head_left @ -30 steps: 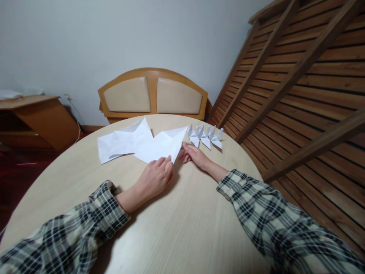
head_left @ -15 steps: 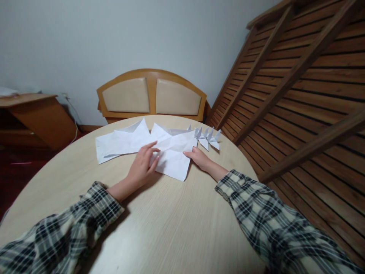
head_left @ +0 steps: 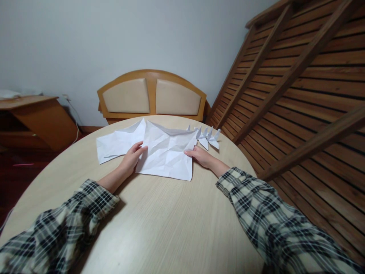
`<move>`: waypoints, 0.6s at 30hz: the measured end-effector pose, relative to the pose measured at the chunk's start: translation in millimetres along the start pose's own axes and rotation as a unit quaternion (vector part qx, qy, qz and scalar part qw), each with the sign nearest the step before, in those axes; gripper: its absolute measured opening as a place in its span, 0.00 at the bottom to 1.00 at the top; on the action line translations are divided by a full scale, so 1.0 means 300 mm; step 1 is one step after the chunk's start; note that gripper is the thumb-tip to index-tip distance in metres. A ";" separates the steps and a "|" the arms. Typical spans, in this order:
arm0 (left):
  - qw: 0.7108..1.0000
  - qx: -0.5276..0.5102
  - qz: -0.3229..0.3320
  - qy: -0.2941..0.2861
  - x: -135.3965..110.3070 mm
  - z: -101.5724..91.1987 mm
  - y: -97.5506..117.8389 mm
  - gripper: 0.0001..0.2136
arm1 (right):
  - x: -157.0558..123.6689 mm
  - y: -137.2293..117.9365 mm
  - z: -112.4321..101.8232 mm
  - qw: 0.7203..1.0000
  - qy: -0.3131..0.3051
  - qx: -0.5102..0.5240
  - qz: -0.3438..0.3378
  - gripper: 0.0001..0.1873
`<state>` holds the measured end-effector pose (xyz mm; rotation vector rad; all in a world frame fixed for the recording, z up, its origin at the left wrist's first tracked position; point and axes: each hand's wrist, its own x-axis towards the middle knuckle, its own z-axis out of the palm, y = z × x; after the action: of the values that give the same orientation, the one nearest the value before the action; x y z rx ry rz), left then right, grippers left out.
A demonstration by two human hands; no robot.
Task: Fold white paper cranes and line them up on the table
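A creased white sheet of paper [head_left: 167, 152] lies spread flat on the round pale wooden table [head_left: 171, 220]. My left hand [head_left: 131, 158] rests at the sheet's left edge, fingers curled onto the paper. My right hand [head_left: 198, 155] holds the sheet's right edge, fingers pressed on it. Both arms wear checked sleeves. A second white sheet [head_left: 116, 144] lies partly under the first, to the left. Several small folded paper cranes [head_left: 207, 137] stand in a row just beyond my right hand.
A wooden chair with two padded back panels [head_left: 151, 97] stands at the table's far side. A slatted wooden frame [head_left: 299, 76] leans along the right. A low wooden cabinet [head_left: 34, 118] sits at the left by the wall.
The sheet, folded into a pointed shape a second ago, has been opened out and now lies flat. My left hand moved left to its edge; my right hand stayed at the right edge.
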<state>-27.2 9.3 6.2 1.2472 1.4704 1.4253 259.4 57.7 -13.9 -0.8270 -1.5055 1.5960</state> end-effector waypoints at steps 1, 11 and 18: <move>1.000 -0.011 -0.013 -0.010 -0.007 0.003 0.009 0.21 | 0.000 0.000 -0.003 1.000 -0.005 -0.001 0.000 0.14; 0.994 -0.062 -0.050 -0.069 -0.030 0.012 0.037 0.10 | -0.003 -0.009 -0.002 1.000 -0.016 -0.007 0.001 0.14; 0.995 -0.057 -0.036 -0.067 -0.022 0.008 0.014 0.14 | 0.003 -0.005 -0.002 1.000 -0.005 -0.010 0.009 0.13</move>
<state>-22.5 3.3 9.3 1.1836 1.3122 1.3321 259.5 58.8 -12.5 -0.8460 -1.5267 1.6035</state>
